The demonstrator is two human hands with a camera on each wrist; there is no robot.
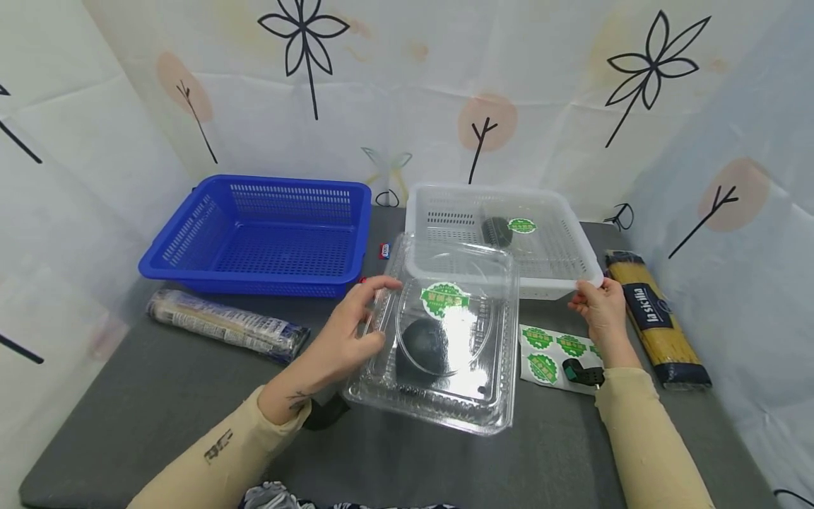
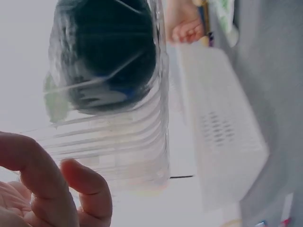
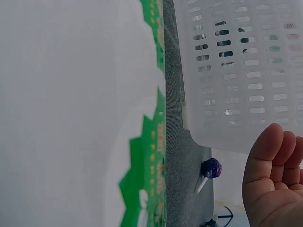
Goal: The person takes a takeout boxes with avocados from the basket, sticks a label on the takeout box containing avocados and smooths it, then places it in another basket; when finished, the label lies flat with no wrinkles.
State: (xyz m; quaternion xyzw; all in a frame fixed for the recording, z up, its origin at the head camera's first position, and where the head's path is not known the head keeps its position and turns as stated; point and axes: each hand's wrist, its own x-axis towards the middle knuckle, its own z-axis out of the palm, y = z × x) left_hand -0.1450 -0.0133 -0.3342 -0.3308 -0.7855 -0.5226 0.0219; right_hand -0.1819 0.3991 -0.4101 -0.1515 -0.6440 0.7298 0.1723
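My left hand holds a clear plastic lidded box by its left edge, tilted above the table. A green sticker is on the lid, and a dark rounded thing sits inside. At the right front corner of the white plastic basket, my right hand grips the rim. Inside that basket lies another clear box with a dark round thing and a green sticker. The held box overlaps the basket's front left part in the head view.
A blue basket stands at back left, a long wrapped packet before it. A sheet of green stickers lies below the white basket. Far right is a spaghetti pack. A purple lollipop lies by the basket.
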